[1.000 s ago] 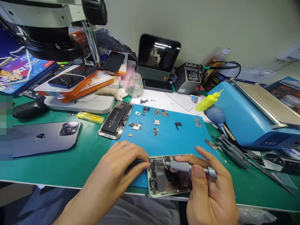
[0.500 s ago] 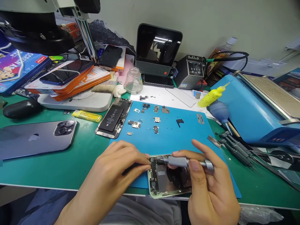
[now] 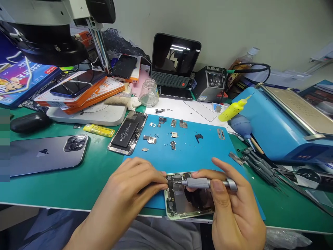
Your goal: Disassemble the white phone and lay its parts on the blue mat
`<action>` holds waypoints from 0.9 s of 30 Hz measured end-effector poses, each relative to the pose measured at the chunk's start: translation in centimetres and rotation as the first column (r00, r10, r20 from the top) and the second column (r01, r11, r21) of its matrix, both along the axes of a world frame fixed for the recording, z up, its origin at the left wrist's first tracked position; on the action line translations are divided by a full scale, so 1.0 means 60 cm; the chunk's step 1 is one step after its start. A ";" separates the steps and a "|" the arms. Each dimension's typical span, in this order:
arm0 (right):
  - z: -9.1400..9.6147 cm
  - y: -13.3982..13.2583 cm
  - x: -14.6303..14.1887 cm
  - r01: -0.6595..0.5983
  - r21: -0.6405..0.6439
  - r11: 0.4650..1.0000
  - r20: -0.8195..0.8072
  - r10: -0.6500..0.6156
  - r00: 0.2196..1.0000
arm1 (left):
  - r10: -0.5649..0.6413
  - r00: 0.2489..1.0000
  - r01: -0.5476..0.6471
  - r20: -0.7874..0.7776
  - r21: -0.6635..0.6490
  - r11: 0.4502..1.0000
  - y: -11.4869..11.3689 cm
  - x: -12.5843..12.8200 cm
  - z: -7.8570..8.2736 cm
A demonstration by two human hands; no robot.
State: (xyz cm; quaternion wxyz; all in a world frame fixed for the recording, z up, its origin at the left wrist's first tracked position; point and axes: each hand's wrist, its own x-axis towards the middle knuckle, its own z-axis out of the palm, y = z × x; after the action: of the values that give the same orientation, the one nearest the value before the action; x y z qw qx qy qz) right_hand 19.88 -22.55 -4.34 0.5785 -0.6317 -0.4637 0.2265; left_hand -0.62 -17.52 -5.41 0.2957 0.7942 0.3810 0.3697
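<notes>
An opened phone housing [image 3: 182, 205] with a pale green rim lies at the front edge of the blue mat [image 3: 182, 159], its inner parts bare. My left hand [image 3: 137, 187] pinches its upper left corner, thumb and fingertips together. In my right hand [image 3: 231, 205] is a grey metal screwdriver [image 3: 198, 183], held almost level between thumb and fingers, with the index finger raised. Its thin bit points left, over the upper left part of the housing. Whether the bit touches a screw is too small to tell. Behind my hands lie a SIM tray reader [image 3: 174, 134], brackets and tiny screws.
A detached phone screen with a battery [image 3: 126, 134] on it lies at the mat's left edge. Further left are a grey phone [image 3: 52, 152] and a yellow lighter [image 3: 99, 130]. Several screwdrivers [image 3: 260, 166] lie right of the mat. A microscope [image 3: 49, 38] overhangs the back left.
The screwdriver's bit now shows more fully and sits slightly lower over the housing. My left hand keeps its place at the corner. The whole view has shifted a little.
</notes>
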 end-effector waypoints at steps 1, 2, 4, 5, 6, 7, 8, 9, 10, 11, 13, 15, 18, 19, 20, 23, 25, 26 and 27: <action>-0.001 -0.001 0.000 -0.005 0.013 1.000 0.014 0.005 1.000 | 0.003 1.000 -0.003 -0.004 0.019 1.000 0.000 0.001 -0.001; -0.002 -0.003 0.000 -0.010 0.024 1.000 0.029 0.009 1.000 | 0.010 1.000 -0.010 -0.006 0.031 0.999 -0.001 0.002 -0.001; -0.005 -0.006 0.002 -0.028 0.049 0.998 0.059 0.026 0.998 | 0.019 1.000 -0.019 -0.008 0.038 0.999 -0.002 0.002 -0.002; -0.006 -0.007 0.004 -0.042 0.061 0.997 0.069 0.038 0.997 | 0.021 1.000 -0.021 -0.012 0.034 0.999 -0.002 0.003 -0.002; -0.008 -0.008 0.006 -0.058 0.073 0.996 0.075 0.052 0.996 | 0.020 1.000 -0.019 -0.018 0.029 0.999 -0.002 0.003 -0.003; -0.010 -0.009 0.009 -0.075 0.083 0.994 0.077 0.069 0.995 | 0.016 0.999 -0.015 -0.029 0.028 0.999 -0.003 0.003 -0.003; -0.013 -0.010 0.011 -0.097 0.090 0.991 0.076 0.090 0.993 | 0.010 0.999 -0.008 -0.042 0.031 0.999 -0.003 0.003 -0.003; -0.015 -0.010 0.013 -0.115 0.093 0.989 0.069 0.109 0.992 | 0.006 0.998 -0.004 -0.058 0.037 0.999 -0.004 0.004 -0.003; -0.017 -0.011 0.014 -0.128 0.092 0.988 0.057 0.123 0.991 | 0.006 0.997 -0.002 -0.076 0.042 0.999 -0.005 0.004 -0.004; -0.019 -0.011 0.015 -0.130 0.093 0.987 0.036 0.127 0.991 | 0.006 0.995 -0.002 -0.095 0.048 0.999 -0.005 0.005 -0.004; -0.019 -0.013 0.016 -0.096 0.108 0.990 -0.056 0.103 0.993 | 0.013 0.992 -0.006 -0.126 0.057 0.998 -0.006 0.005 -0.006; -0.014 -0.014 0.022 -0.014 0.132 0.991 -0.218 0.043 0.975 | 0.011 0.990 -0.002 -0.143 0.064 0.998 -0.007 0.004 -0.006; 0.003 -0.014 0.053 0.198 0.220 0.955 -0.414 -0.092 0.906 | 0.017 0.989 -0.005 -0.147 0.080 0.997 -0.005 -0.007 -0.001; 0.009 -0.011 0.070 0.286 0.264 0.921 -0.440 -0.149 0.886 | 0.033 0.988 -0.019 -0.153 0.095 0.995 -0.004 -0.013 0.004; 0.014 -0.008 0.089 0.369 0.309 0.876 -0.451 -0.207 0.868 | 0.066 0.984 -0.047 -0.166 0.114 0.992 -0.002 -0.019 0.012; 0.020 0.008 0.146 0.442 0.292 0.848 -0.449 -0.287 0.846 | 0.199 0.956 -0.147 -0.215 0.235 0.961 0.009 -0.033 0.047; 0.014 0.017 0.175 0.327 0.172 0.929 -0.435 -0.227 0.871 | 0.241 0.934 -0.163 -0.264 0.287 0.944 0.028 -0.031 0.077; 0.009 0.020 0.185 0.261 0.121 0.958 -0.430 -0.187 0.884 | 0.266 0.925 -0.185 -0.270 0.291 0.939 0.041 -0.026 0.093; 0.003 0.021 0.192 0.205 0.079 0.976 -0.418 -0.154 0.895 | 0.248 0.923 -0.169 -0.295 0.268 0.948 0.058 -0.019 0.108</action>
State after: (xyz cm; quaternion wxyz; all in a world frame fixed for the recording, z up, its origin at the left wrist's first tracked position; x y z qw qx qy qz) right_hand 31.42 -21.29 -4.18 0.7184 -0.5740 -0.2849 0.2707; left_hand -1.74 -14.06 1.08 0.0904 0.8285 0.4602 0.3061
